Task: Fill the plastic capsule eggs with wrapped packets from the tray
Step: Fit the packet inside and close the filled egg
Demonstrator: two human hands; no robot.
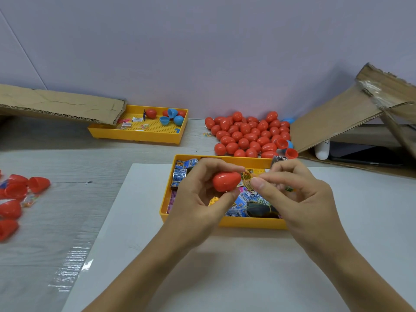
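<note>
My left hand (198, 194) grips a red capsule egg half (226, 181) above the near yellow tray (247, 222), its open end facing right. My right hand (292, 190) pinches a yellow wrapped packet (248, 179) right at the half's opening. The tray holds several wrapped packets (245, 200), mostly blue and white, partly hidden by both hands. A big heap of closed red eggs (247, 134) lies behind the tray.
A second yellow tray (139, 134) at the back left holds red and blue egg halves and small packets. Loose red egg halves (15, 192) lie at the left. Cardboard flaps (60, 104) (351, 109) lean at both back corners. A white sheet (225, 266) covers the near table.
</note>
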